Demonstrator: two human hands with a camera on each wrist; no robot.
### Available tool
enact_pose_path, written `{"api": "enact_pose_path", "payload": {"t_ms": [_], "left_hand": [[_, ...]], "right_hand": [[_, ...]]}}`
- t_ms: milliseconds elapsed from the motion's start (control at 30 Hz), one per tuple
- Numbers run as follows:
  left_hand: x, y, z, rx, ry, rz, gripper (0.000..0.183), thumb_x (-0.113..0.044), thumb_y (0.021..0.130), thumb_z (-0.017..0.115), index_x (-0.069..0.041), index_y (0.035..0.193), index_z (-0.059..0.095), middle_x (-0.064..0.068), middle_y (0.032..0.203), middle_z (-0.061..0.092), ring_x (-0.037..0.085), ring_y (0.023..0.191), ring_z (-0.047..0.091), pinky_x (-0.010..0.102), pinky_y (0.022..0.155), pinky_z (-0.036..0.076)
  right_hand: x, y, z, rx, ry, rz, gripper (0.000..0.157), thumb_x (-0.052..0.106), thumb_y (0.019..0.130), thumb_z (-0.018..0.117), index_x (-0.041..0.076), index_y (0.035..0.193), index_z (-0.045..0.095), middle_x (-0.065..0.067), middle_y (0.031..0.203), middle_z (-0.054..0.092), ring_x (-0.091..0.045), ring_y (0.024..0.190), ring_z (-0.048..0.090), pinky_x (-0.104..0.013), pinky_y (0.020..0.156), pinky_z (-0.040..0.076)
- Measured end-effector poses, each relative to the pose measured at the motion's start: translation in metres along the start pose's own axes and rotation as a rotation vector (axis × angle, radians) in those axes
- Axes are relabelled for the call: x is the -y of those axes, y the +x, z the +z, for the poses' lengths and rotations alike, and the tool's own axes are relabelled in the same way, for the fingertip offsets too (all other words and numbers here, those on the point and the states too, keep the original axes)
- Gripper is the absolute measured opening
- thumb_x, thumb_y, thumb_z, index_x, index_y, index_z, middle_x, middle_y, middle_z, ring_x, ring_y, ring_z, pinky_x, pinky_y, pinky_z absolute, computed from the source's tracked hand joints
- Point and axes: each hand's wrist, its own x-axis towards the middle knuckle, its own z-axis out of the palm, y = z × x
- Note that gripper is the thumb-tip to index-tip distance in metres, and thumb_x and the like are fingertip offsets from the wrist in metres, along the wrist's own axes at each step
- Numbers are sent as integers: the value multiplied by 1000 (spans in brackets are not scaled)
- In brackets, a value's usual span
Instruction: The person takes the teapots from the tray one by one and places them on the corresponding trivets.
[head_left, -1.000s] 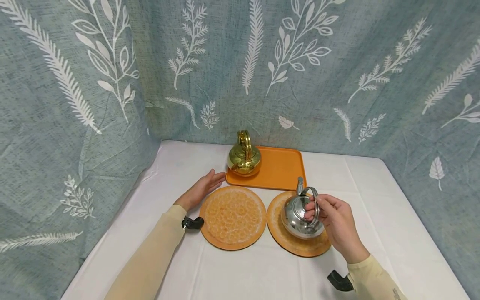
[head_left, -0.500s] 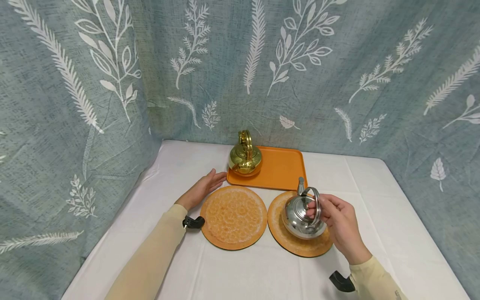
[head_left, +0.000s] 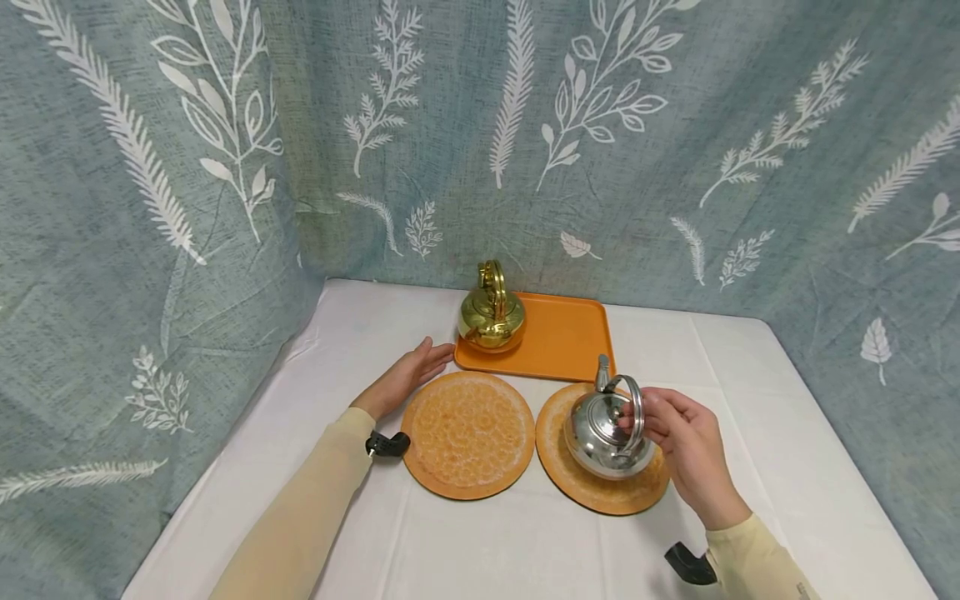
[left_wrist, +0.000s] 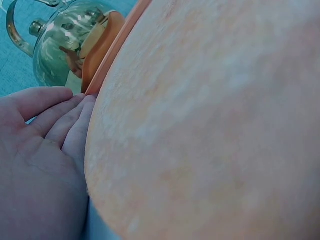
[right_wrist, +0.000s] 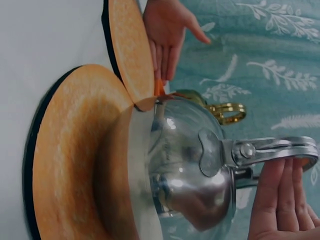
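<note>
R hand: loose grip, fingers straight, reaching thru silver kettle's handle. Kettle looks seated on R mat; avoid sideways handle tug, keep lvl. L hand: fingers straight, pressed tog., nr tray edge.

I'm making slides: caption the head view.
Right hand on the handle of a silver teapot; left hand at an orange tray bearing a gold teapot.
</note>
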Motion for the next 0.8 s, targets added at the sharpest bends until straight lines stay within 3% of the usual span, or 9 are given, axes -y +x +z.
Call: {"api": "enact_pose_path", "payload": {"t_ms": [267,400,567,800], "left_hand": [[2,0,-1,-3,0,-13,109,-86,103,24,-2,172,25,18,177,26,35,162,25,49,134,17],[2,1,-1,-6,-3,-23,110,-87,102,24,-3,172,25,17,176,27,34,163,25,49,134,16],[2,1,-1,-9,-4,-23,110,-87,102,24,-3,172,25,17,176,28,34,162,25,48,134,17],[1,-1,0,-16,-9,-25,111,-88,102,25,-3,172,26,16,176,28,33,162,26,48,134,17]], "right_hand": [[4,-1,-6,-52,-42,4,33,16,115,60,-15,126,62,-4,105,78,-14,95,76,-27,87,64],[5,0,-10,-29,-22,-23,31,14,115,58,-13,129,61,-3,110,78,-15,100,77,-28,90,64],[8,4,-17,8,18,-55,23,14,116,57,-3,128,65,-5,117,79,-16,105,77,-30,94,63],[11,8,-26,49,53,-43,24,14,116,56,-4,130,64,-11,120,78,-20,107,78,-36,99,62]]}}
